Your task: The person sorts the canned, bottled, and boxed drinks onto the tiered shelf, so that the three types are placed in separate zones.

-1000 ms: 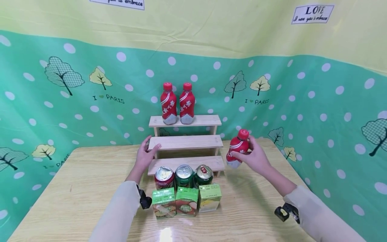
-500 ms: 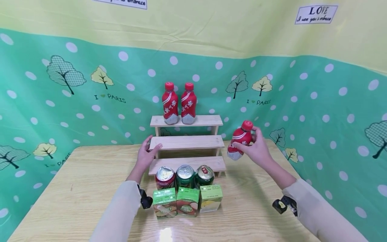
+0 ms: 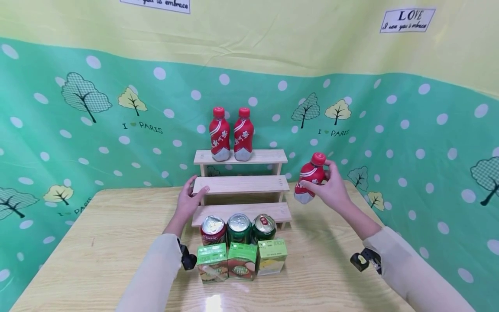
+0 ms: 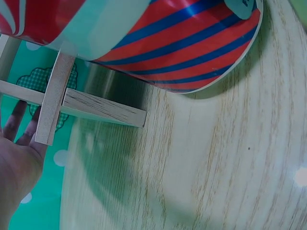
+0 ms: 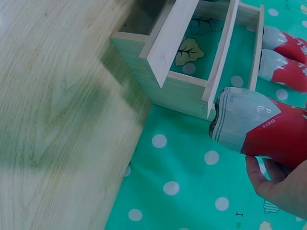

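Right hand (image 3: 333, 189) and its red bottle (image 3: 310, 177) have risen a little; the rack (image 3: 241, 184) and everything else look unmoved. Bottle is in the air right of the rack, tilted, cap leaning right, pinched between thumb and fingers. Left hand (image 3: 186, 203) grips the left end of the middle shelf, thumb on top. Two matching bottles (image 3: 244, 138) stand on the top shelf (image 3: 269, 156), left and centre; cans (image 3: 239, 229) and cartons (image 3: 242, 263) wait in front, on the tabletop (image 3: 128, 242). My read: carry step, bottle lifted, not placed. If it's joining the pair, next move calls for more height, a swing left, straightening upright, base flat beside its neighbour without nudging it, rack kept steady.
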